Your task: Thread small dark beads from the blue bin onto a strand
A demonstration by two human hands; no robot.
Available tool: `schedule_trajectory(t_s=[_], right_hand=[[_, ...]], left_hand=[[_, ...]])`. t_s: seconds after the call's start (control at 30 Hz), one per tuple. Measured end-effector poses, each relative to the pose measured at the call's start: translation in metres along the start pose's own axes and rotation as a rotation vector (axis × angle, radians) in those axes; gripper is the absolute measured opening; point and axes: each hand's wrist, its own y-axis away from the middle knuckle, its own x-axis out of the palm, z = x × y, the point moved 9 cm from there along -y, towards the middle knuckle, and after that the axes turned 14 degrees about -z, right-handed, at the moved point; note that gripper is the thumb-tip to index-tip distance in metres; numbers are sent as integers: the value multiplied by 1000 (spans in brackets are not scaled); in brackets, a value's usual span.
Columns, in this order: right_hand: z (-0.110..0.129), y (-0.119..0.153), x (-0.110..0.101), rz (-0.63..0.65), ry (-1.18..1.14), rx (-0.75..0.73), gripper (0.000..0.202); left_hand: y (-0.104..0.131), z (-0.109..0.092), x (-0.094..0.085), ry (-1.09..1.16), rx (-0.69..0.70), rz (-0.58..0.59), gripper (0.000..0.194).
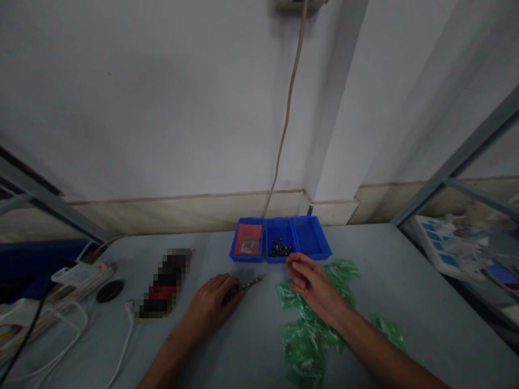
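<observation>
My left hand (pixel 213 302) is wrapped round a row of small dark metal parts (pixel 252 283), which sticks out to the right from its fingers just over the table. My right hand (pixel 310 281) is raised in front of the blue bins, its fingers curled together; whatever they hold is too small to make out. Small dark parts (pixel 279 248) lie in the middle blue bin (pixel 279 224). Green plastic bags (pixel 306 346) lie beneath and around my right hand and forearm.
The left bin (pixel 247 258) holds a red sheet and a small clear bag. Power strips and white cables (pixel 127 324), a black disc (pixel 110 291) and a pixelated object (pixel 164 283) lie at left. Metal frames flank the table (pixel 405 281). A white tray (pixel 436 248) sits beyond the right frame.
</observation>
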Motion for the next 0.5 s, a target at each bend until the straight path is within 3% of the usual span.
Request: schedule_trajectory(t_s=[0.5], right_hand=[[-3, -1, -2, 5, -17, 2, 29]], left_hand=[[1, 0, 1, 0, 2, 9, 22]])
